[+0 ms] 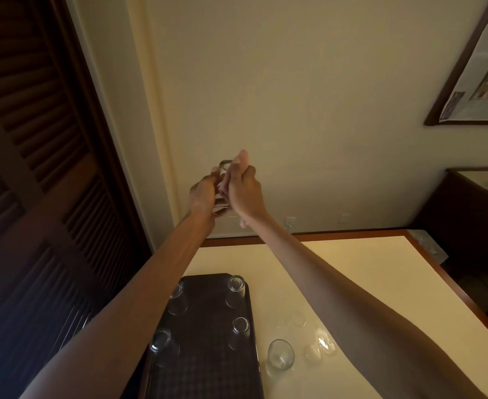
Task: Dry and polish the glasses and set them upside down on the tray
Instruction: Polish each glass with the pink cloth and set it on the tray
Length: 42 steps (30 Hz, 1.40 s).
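Both arms are stretched up in front of the wall, well above the table. My left hand [204, 194] grips a clear glass [225, 164] from the left. My right hand [244, 188] holds a pale cloth [241, 159] wrapped against the glass; the cloth is mostly hidden between the hands. Below, a dark tray [208, 370] carries several glasses standing upside down, among them one at the far right corner [236, 285] and one at the left [160, 341]. An upright glass [280, 355] stands on the table to the right of the tray.
The cream table [352, 269] has a wooden rim and a wet patch [323, 342] beside the upright glass. A dark louvred door [35, 168] fills the left. A framed newspaper [478, 82] hangs at the upper right, above a dark side cabinet [467, 211].
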Tool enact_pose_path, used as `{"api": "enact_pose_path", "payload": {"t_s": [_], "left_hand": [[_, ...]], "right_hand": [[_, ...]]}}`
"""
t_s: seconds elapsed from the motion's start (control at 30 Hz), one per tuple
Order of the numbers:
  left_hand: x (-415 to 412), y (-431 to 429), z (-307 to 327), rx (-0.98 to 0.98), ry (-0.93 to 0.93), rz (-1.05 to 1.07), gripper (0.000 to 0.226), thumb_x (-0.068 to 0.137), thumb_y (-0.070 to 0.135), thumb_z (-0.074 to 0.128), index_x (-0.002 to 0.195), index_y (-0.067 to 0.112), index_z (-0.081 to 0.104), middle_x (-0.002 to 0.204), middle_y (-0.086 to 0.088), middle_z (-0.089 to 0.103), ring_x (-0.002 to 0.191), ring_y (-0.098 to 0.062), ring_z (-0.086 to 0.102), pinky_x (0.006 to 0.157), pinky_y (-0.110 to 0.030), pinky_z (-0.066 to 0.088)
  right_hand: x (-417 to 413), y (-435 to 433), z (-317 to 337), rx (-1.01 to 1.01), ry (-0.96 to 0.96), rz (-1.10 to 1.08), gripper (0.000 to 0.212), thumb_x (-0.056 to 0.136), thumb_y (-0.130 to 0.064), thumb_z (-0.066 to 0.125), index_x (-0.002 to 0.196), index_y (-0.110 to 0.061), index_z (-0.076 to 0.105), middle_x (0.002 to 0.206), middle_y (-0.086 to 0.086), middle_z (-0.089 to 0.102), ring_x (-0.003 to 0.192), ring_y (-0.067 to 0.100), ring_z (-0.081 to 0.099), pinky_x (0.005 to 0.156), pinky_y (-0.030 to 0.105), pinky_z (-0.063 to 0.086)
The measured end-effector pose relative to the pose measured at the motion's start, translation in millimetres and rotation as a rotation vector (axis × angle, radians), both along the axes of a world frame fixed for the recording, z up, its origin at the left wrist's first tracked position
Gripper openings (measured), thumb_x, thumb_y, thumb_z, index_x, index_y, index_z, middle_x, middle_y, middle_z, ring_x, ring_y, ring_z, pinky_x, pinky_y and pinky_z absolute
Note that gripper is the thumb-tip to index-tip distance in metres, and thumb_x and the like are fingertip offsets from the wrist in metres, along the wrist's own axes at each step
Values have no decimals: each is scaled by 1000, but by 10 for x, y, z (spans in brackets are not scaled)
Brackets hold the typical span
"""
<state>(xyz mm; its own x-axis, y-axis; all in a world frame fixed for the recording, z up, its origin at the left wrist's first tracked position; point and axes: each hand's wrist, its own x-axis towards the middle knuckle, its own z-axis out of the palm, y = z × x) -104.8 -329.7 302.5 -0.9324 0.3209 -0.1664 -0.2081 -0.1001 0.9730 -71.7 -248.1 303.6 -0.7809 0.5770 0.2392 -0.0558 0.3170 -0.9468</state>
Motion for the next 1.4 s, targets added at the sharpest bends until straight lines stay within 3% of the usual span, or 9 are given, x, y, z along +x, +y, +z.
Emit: {"api": "enact_pose_path", "payload": {"t_s": [0.1, 0.33, 0.47, 0.7, 0.87, 1.07, 1.2, 1.33, 1.4], "left_hand": [[50, 33, -17, 36, 26, 6, 49, 104, 54, 46, 100, 18, 78, 95, -5, 79, 97, -28, 71, 86, -43, 56], [116, 62, 76, 80, 59, 116, 24, 90, 38, 69, 97, 16, 76, 87, -2, 78, 87, -20, 74, 69, -28, 56], [15, -12, 80, 153, 112, 75, 26, 85, 37, 64, 80, 14, 77, 72, -8, 66, 70, -23, 63, 67, -34, 49], [9, -26, 0, 146, -10, -43, 47, 108, 40, 42, 76, 15, 67, 57, 0, 61, 73, -19, 62, 75, -34, 53], [127, -4, 23, 74, 72, -11, 43, 109, 44, 39, 93, 21, 71, 85, 0, 73, 83, -18, 64, 77, -35, 47], [155, -19, 213, 58, 129, 108, 25, 97, 43, 60, 103, 23, 73, 95, 3, 74, 95, -17, 69, 74, -30, 50], [90, -93, 296, 109, 89, 128, 21, 87, 36, 69, 95, 17, 75, 90, 0, 74, 88, -20, 69, 75, -33, 55], [25, -153, 195, 172, 30, 21, 45, 86, 43, 69, 114, 9, 76, 113, -13, 76, 105, -27, 72, 91, -40, 56], [64, -127, 158, 152, 17, 21, 46, 96, 46, 59, 105, 3, 76, 90, -15, 74, 89, -29, 69, 82, -40, 52]], "right_hand": [[-42, 117, 84, -168, -9, 63, 72, 104, -56, 21, 63, -12, 61, 52, -1, 62, 51, 15, 63, 61, 32, 54], [3, -32, -18, -704, -165, 209, 54, 101, -53, 35, 74, -17, 64, 66, 5, 66, 70, 22, 68, 73, 37, 54], [37, -151, -172, -324, -78, 138, 65, 105, -50, 24, 77, -8, 64, 54, -2, 62, 54, 12, 65, 58, 30, 53], [37, -39, 29, 344, 82, 37, 32, 105, -34, 39, 111, -4, 49, 102, 11, 62, 80, 17, 60, 61, 17, 46], [-41, 147, 212, -187, -41, 198, 60, 102, -51, 31, 67, -10, 58, 58, 6, 60, 50, 19, 60, 60, 33, 52], [83, 2, 200, -790, -127, 286, 60, 102, -52, 29, 96, -8, 70, 83, 15, 72, 82, 29, 68, 73, 35, 56], [245, -242, 109, -487, -135, 199, 60, 107, -46, 21, 86, -9, 62, 62, 3, 65, 60, 11, 67, 60, 23, 49], [325, -314, 23, -45, 30, 100, 46, 107, -43, 28, 115, -2, 47, 78, 2, 63, 59, 2, 64, 50, 16, 49], [297, -279, 67, 138, 120, 18, 46, 104, -45, 33, 122, -4, 44, 97, 9, 64, 77, 13, 67, 62, 26, 56]]}}
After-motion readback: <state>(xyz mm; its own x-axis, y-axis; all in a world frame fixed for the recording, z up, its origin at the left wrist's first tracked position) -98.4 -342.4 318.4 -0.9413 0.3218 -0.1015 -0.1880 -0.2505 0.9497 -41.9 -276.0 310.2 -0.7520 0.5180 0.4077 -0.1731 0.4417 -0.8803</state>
